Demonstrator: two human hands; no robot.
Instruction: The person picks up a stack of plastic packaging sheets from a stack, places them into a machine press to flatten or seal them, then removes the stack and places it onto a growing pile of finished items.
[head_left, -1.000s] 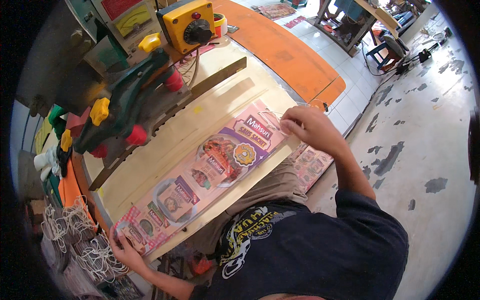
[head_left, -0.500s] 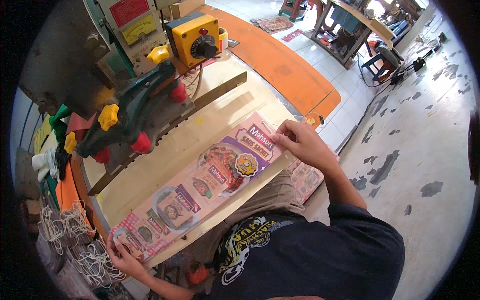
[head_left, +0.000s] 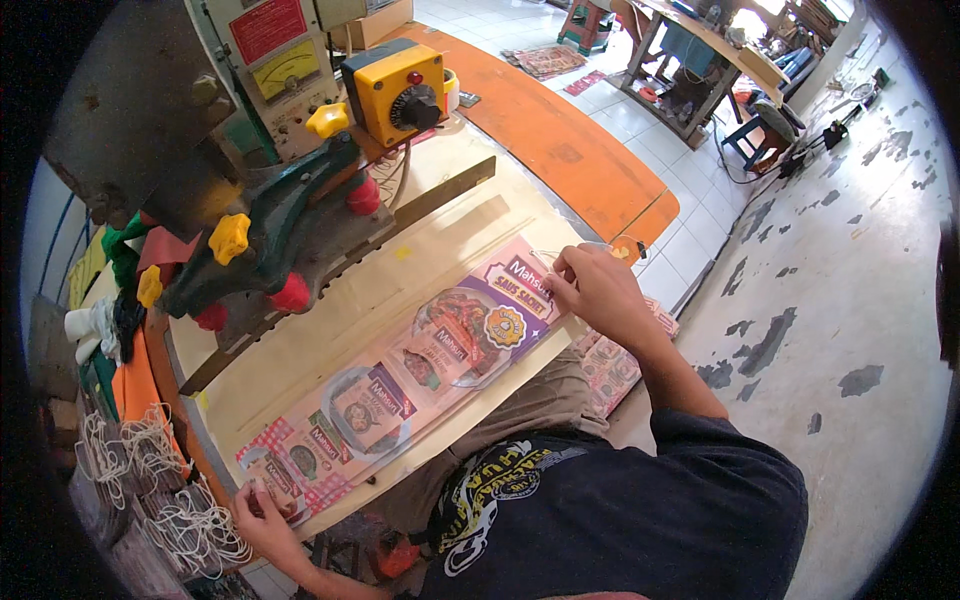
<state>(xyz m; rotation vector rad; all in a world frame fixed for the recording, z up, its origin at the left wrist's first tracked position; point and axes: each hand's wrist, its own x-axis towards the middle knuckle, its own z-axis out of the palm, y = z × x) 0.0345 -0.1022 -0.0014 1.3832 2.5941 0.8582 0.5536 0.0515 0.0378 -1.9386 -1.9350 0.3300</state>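
A long printed plastic strip (head_left: 372, 398), pink with food pictures, a purple band and a red checked end, lies slantwise over the pale work surface. My right hand (head_left: 598, 290) is closed at its upper right end, thumb and fingers pinching the edge near a thin white string (head_left: 545, 254). At the checked lower left end, my left hand (head_left: 262, 518) pinches the corner; some of its fingers are hidden. Beyond the strip, a straight metal bar (head_left: 440, 192) stands on edge under the press head (head_left: 290, 230), apart from the strip.
A yellow control box (head_left: 398, 92) with a black dial stands beside the metered machine. Bundles of white string (head_left: 190, 525) lie on stacks at the left. An orange tabletop (head_left: 560, 140) extends beyond. More printed sheets (head_left: 612, 365) lie right of my lap.
The strip has slid a little to the right along the work surface, both hands still at its ends. My left hand has moved right with it. The view has shifted slightly.
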